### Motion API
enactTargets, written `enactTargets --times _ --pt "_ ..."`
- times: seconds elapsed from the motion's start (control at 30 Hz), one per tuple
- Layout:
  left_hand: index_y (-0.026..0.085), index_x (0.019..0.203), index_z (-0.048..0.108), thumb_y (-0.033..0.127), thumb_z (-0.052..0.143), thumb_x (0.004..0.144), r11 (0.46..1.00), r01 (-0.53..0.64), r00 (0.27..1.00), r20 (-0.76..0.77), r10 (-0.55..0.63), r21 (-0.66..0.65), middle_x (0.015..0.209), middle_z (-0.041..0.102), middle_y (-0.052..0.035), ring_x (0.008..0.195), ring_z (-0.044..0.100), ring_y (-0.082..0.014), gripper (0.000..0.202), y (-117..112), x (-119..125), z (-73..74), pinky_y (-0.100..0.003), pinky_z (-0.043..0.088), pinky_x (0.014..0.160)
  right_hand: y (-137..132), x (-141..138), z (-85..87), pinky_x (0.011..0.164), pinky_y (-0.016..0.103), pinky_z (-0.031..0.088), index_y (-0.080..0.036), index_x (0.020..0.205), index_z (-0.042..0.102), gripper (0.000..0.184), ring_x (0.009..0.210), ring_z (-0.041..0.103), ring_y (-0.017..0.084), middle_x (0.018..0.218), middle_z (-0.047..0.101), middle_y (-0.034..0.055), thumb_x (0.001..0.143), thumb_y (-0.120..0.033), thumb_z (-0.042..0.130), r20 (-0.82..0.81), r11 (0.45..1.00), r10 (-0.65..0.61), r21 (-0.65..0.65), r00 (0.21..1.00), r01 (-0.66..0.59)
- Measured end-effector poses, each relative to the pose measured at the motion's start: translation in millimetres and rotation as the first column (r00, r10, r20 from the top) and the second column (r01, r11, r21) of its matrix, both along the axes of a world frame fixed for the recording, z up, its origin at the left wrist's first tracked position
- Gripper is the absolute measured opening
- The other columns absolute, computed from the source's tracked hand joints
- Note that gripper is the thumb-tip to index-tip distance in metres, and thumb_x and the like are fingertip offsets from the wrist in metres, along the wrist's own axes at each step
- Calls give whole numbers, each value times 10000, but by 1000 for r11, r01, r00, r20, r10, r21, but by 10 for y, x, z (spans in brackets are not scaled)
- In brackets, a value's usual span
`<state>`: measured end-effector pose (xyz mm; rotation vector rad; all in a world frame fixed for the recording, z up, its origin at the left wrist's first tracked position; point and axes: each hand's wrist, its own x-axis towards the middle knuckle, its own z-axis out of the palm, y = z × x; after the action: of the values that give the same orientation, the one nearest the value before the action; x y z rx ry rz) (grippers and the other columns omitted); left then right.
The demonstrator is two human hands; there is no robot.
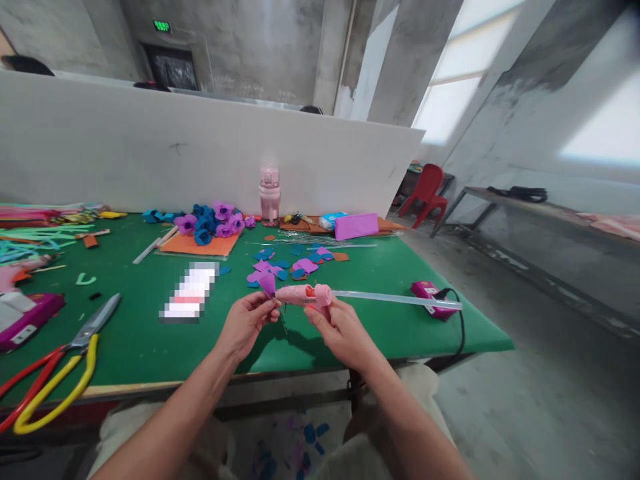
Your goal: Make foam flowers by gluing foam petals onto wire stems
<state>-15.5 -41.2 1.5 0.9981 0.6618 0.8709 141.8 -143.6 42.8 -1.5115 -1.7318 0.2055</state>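
My right hand [336, 328] grips a pink hot glue gun [305, 294] with a long clear glue stick [395, 299] sticking out behind it to the right. Its nozzle points left at a purple foam petal [267, 282] pinched in my left hand [249, 321], on what looks like a thin wire stem. Both hands hover above the near edge of the green table [150, 340]. Loose purple and blue foam pieces [293, 263] lie just beyond them.
Finished purple and blue foam flowers [213, 223] lie on an orange sheet, beside a pink bottle [269, 193] and a purple pouch [356, 226]. Large scissors [60, 363] with red and yellow handles lie at left. A pink plug adapter [430, 297] with black cord sits at right. White partition [200, 153] behind.
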Motion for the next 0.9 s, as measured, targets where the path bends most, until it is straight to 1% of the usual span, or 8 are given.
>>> enactTargets --times 0.13,0.3,0.47,0.73,0.9 --pt "125 713 599 215 706 634 1000 1 1000 15 -1 -1 647 608 6 564 546 -70 161 0 -2 -1 -187 432 561 -2 8 -1 710 281 444 -166 870 621 275 794 592 192 770 635 67 881 -325 397 6 1000 10 -19 1000 -10" --pt "120 720 610 217 714 625 1000 -9 1000 8 9 -4 678 620 -4 564 544 -68 171 -10 1 19 -188 432 563 -4 4 8 717 277 441 -163 847 620 284 799 589 188 774 633 67 880 -337 398 -2 1000 4 -16 1000 -4" --pt "121 725 611 217 719 616 1000 -9 1000 18 9 -10 646 606 3 559 543 -72 181 -9 4 17 -193 431 560 -2 -1 15 711 279 441 -170 825 620 284 789 588 188 766 631 65 882 -327 391 8 999 19 -29 1000 -18" --pt "116 726 621 226 720 611 1000 -4 1000 -4 4 -8 687 619 -13 566 544 -68 188 -5 -1 20 -197 432 566 1 7 16 713 284 442 -172 811 614 286 790 590 190 766 629 64 879 -340 393 -9 1000 -2 -27 1000 2" --pt "121 733 616 227 718 615 1000 1 1000 0 -1 -8 630 601 3 555 543 -69 189 -4 -3 10 -190 429 555 3 5 6 720 283 442 -166 789 617 296 797 587 188 762 626 66 881 -333 390 0 999 19 -35 1000 -19"
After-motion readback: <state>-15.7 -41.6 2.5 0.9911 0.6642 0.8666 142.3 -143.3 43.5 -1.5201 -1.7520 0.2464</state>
